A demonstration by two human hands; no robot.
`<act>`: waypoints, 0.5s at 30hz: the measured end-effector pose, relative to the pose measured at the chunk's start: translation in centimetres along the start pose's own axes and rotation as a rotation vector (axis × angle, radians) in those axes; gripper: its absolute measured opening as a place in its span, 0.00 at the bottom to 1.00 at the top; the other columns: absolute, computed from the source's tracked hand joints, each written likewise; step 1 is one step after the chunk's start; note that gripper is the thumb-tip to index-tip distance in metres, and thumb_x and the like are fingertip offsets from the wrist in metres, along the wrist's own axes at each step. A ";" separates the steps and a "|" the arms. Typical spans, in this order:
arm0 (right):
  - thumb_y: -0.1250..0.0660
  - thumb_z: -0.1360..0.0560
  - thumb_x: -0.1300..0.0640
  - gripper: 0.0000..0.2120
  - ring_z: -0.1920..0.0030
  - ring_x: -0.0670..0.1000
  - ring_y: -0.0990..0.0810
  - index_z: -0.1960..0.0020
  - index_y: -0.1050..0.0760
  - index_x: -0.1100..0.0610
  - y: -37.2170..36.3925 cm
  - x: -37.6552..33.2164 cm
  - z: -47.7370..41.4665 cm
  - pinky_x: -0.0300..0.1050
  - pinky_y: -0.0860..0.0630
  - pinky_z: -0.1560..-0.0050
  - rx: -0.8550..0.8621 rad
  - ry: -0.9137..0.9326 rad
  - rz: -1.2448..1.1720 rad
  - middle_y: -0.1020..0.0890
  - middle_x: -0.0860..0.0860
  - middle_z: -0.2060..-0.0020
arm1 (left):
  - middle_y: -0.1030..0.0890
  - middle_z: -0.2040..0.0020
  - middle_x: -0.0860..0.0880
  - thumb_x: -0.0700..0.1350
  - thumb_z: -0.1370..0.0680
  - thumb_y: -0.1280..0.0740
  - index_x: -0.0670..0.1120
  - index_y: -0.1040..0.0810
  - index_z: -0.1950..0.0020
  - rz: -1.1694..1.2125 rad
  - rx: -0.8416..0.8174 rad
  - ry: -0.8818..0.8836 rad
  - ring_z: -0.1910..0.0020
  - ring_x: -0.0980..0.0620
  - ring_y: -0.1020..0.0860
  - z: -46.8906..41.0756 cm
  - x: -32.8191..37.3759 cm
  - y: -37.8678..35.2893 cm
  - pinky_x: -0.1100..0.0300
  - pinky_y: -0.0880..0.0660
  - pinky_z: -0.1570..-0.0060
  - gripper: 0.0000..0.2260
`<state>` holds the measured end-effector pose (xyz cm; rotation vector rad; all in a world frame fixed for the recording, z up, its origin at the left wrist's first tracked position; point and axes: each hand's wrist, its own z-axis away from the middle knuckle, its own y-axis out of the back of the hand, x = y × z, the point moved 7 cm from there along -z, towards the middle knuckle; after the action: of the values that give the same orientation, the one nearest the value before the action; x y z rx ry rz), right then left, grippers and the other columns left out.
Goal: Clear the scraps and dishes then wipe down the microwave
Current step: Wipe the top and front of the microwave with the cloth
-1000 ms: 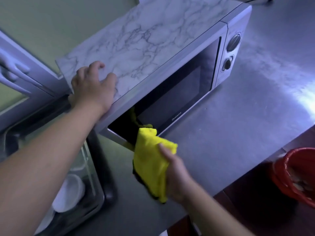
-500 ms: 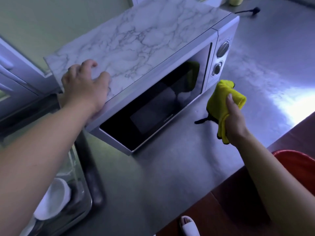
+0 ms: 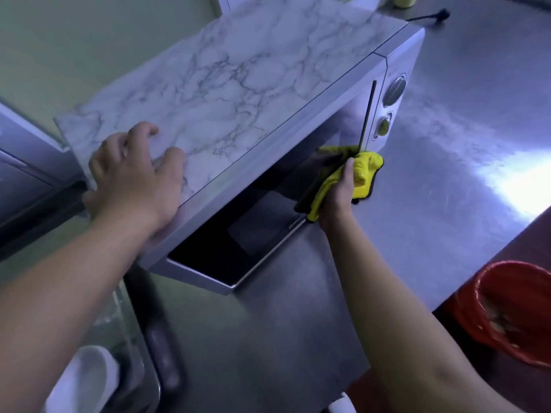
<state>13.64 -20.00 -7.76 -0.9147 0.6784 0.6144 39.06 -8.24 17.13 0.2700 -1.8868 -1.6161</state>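
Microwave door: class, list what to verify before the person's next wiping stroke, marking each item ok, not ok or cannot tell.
1. Microwave door closed: ok.
2. Left hand braces the marble-patterned top: ok.
3. Right hand grips the yellow cloth: ok.
4. Cloth at the door's right edge: ok.
5. Control knobs apart from the cloth: ok.
6. Door free of smears: cannot tell.

left arm: bare forearm in from lower left | left hand [image 3: 134, 180]: palm down, fingers spread and slightly bent, resting on the microwave [image 3: 238, 79] top at its near left corner | right arm: bare forearm in from lower right | right hand [image 3: 338, 195]: fingers curled round a yellow cloth [image 3: 365, 169], thumb up along it
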 end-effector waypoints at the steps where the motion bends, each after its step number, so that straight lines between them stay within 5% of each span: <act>1: 0.33 0.29 0.34 0.38 0.38 0.54 0.20 0.27 0.30 0.55 0.0 0.5 0.8 0.53 0.22 0.38 0.003 -0.017 -0.026 0.21 0.56 0.35 | 0.41 0.26 0.52 0.55 0.22 0.45 0.60 0.38 0.30 0.002 -0.002 -0.001 0.25 0.49 0.46 -0.1 0.0 -0.1 0.37 0.42 0.33 0.20; 6: 0.27 0.44 0.24 0.57 0.34 0.53 0.23 0.23 0.36 0.53 -0.4 7.8 4.7 0.56 0.28 0.31 0.020 -0.140 -0.152 0.25 0.53 0.30 | 0.42 0.26 0.52 0.56 0.21 0.45 0.60 0.39 0.29 -0.017 -0.009 -0.007 0.25 0.49 0.46 -0.2 -0.1 -0.2 0.37 0.43 0.32 0.20; 11: 0.41 0.27 0.26 0.30 0.38 0.43 0.23 0.35 0.27 0.46 -1.3 13.4 13.4 0.48 0.27 0.35 -0.051 -0.322 0.084 0.23 0.40 0.40 | 0.42 0.26 0.50 0.55 0.21 0.45 0.59 0.39 0.29 0.022 -0.009 -0.020 0.25 0.48 0.46 -0.6 -0.3 -0.3 0.39 0.44 0.30 0.20; 15: 0.33 0.33 0.24 0.42 0.25 0.47 0.34 0.24 0.36 0.41 -1.8 17.0 18.0 0.56 0.42 0.23 0.029 -0.252 -0.022 0.34 0.42 0.25 | 0.42 0.25 0.51 0.56 0.22 0.46 0.59 0.39 0.28 0.000 -0.012 -0.049 0.25 0.48 0.47 -0.7 -0.5 -0.5 0.39 0.44 0.31 0.21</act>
<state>30.51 -2.16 -11.69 -0.8003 0.4497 0.6850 39.73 -8.66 16.50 0.2278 -1.9128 -1.6474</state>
